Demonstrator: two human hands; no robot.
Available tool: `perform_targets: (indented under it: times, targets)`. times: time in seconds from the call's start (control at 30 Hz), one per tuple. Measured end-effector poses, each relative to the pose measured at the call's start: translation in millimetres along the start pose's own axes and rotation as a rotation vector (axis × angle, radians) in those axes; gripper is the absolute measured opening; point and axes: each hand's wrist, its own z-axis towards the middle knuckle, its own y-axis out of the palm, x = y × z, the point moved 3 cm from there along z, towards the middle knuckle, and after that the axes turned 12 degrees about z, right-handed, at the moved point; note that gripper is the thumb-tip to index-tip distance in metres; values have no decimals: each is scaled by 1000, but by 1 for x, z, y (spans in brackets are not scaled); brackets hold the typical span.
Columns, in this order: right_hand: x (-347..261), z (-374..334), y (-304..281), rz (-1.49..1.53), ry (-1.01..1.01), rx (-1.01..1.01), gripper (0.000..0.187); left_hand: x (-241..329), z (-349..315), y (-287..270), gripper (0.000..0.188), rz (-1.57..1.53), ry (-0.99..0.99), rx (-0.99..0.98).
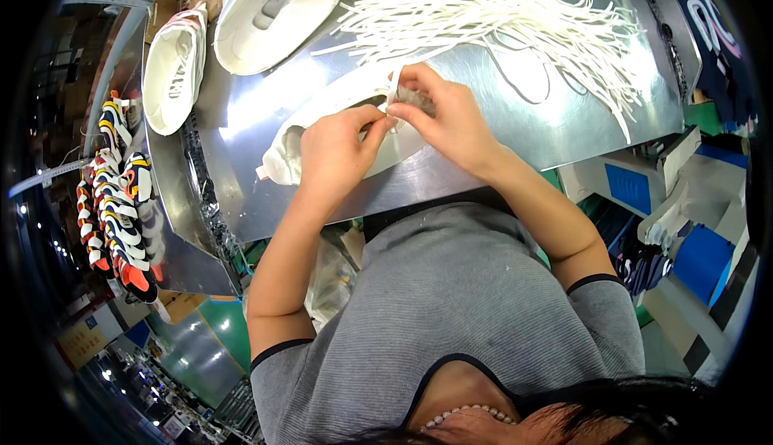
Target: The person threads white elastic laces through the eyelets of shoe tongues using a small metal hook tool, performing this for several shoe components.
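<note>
A white shoe (pixel 283 155) lies on its side on the metal table in front of me, its heel toward the left. Over its lacing area both my hands meet, fingertips close together. My left hand (pixel 336 149) is closed in a pinch on a white shoelace (pixel 394 91). Thumb and fingers of my right hand (pixel 445 119) pinch the same lace, part of which stands up between the hands. The fingers cover most of the eyelets, so I cannot see where the lace runs.
A heap of loose white laces (pixel 499 10) spreads across the far right of the metal table (pixel 266 107). Another white shoe (pixel 274 14) and a white shoe with pink details (pixel 175 71) stand far left. Colourful shoes (pixel 121 212) line a rack at left; open boxes (pixel 636 179) sit at right.
</note>
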Motion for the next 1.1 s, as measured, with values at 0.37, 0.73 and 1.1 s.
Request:
perform_targets:
  times: [0.37,0.73,1.1]
  targets:
    - [-21,-42,-18,10,237,-125,14,-9,3,9,24,-87,1,47]
    - [-21,-37,-11,-254,211,-160,14,-6,0,10,19,-211,202,47]
    - [-66,-42,-46,-264,321,-409,25,-6,-46,12,28,6,267,204]
